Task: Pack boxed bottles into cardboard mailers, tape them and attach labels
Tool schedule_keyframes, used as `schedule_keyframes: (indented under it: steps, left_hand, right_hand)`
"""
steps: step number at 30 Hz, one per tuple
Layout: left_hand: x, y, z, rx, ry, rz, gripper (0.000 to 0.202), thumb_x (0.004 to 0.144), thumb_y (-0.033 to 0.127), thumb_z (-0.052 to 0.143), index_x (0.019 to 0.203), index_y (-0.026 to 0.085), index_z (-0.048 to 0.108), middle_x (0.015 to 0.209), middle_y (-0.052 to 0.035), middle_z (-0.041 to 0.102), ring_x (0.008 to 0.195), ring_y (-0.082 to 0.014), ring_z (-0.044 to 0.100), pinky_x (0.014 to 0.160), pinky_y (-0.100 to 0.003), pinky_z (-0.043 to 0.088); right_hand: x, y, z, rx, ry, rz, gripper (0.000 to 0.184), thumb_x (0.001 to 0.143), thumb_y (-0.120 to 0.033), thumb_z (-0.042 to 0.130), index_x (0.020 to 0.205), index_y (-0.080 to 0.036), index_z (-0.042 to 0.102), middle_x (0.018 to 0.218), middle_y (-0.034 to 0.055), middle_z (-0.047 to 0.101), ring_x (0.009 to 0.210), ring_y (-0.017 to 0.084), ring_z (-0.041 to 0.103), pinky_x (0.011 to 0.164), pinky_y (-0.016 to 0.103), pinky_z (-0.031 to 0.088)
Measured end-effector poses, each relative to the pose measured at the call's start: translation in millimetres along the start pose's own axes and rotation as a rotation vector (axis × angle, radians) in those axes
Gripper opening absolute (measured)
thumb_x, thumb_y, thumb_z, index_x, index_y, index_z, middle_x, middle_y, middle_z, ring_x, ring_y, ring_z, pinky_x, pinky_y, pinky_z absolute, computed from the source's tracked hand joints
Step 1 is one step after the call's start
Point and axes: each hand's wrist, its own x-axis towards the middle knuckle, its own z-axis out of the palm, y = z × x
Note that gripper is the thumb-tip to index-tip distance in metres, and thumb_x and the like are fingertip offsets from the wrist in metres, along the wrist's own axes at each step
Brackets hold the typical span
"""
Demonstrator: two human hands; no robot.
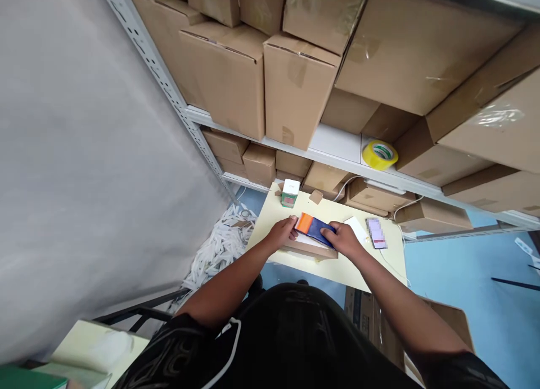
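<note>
Between my two hands is a flat packet (317,230), dark blue with an orange end. My left hand (285,233) pinches the orange end. The blue end is gripped by my right hand (341,238), thumb on top. Right below the packet, on the pale yellow table (291,258), sits a cardboard box (310,249) with something white at its top; the packet and my hands partly hide it. A small green and white box (290,193) stands upright behind my left hand. Beyond my right hand lie a white sheet (356,229) and a phone (376,233) with its screen lit.
Shelves packed with cardboard boxes (299,85) rise behind the table. A roll of yellow tape (380,154) rests on the shelf edge. White paper strips (215,248) are heaped on the floor at left. A white cable (392,265) trails from the phone. A grey wall (84,153) bounds the left.
</note>
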Motion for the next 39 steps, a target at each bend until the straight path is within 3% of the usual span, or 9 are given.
schedule_keyframes:
  steps: [3,7,14,23,31,39]
  left_hand:
    - [0,2,-0.8,-0.160,0.059,-0.038,0.051,0.086,0.066,0.063,0.090,0.016,0.072,0.078,-0.0049,0.073,0.068,-0.0187,0.068,0.069,-0.033,0.057]
    - [-3,5,-1.5,-0.283,0.054,-0.056,0.038,0.081,0.054,0.075,0.088,0.017,0.072,0.086,-0.0048,0.076,0.082,-0.0218,0.072,0.081,-0.038,0.059]
    - [-5,4,-6.2,-0.418,-0.011,-0.026,0.058,0.080,0.068,0.072,0.101,0.014,0.071,0.104,-0.0117,0.076,0.098,-0.0264,0.072,0.090,-0.044,0.058]
    - [-5,5,-7.4,-0.413,0.004,-0.052,0.054,0.071,0.067,0.081,0.085,0.017,0.067,0.084,-0.0029,0.072,0.088,-0.0209,0.071,0.092,-0.039,0.056]
    - [-6,8,-6.9,-0.589,-0.002,-0.032,0.051,0.074,0.059,0.083,0.094,0.014,0.069,0.097,-0.0095,0.075,0.096,-0.0241,0.071,0.097,-0.043,0.055]
    - [-10,11,-6.8,-0.497,0.004,-0.068,0.051,0.069,0.060,0.086,0.087,0.014,0.071,0.084,-0.0061,0.075,0.085,-0.0204,0.071,0.087,-0.034,0.055]
  right_hand:
    - [13,-5,13,-0.085,-0.016,-0.025,0.043,0.084,-0.057,0.059,0.057,-0.023,0.053,0.051,-0.0026,0.050,0.054,0.016,0.050,0.051,0.027,0.030]
    - [17,-3,20,-0.131,-0.011,-0.044,0.047,0.086,-0.060,0.059,0.057,-0.024,0.051,0.052,-0.0026,0.050,0.054,0.016,0.049,0.053,0.028,0.030]
    - [19,1,22,-0.117,0.012,-0.043,0.049,0.086,-0.062,0.057,0.057,-0.024,0.050,0.050,-0.0026,0.049,0.053,0.016,0.049,0.052,0.027,0.030]
    - [21,-7,17,-0.095,-0.029,-0.032,0.046,0.085,-0.061,0.060,0.060,-0.023,0.057,0.053,-0.0021,0.052,0.056,0.016,0.051,0.053,0.027,0.031]
    - [23,-13,9,-0.052,-0.059,-0.015,0.048,0.084,-0.062,0.061,0.060,-0.022,0.053,0.054,-0.0030,0.049,0.057,0.015,0.049,0.054,0.026,0.030]
    - [22,-22,6,0.003,-0.090,-0.067,0.046,0.083,-0.061,0.062,0.061,-0.022,0.053,0.056,-0.0034,0.048,0.058,0.014,0.050,0.055,0.026,0.031]
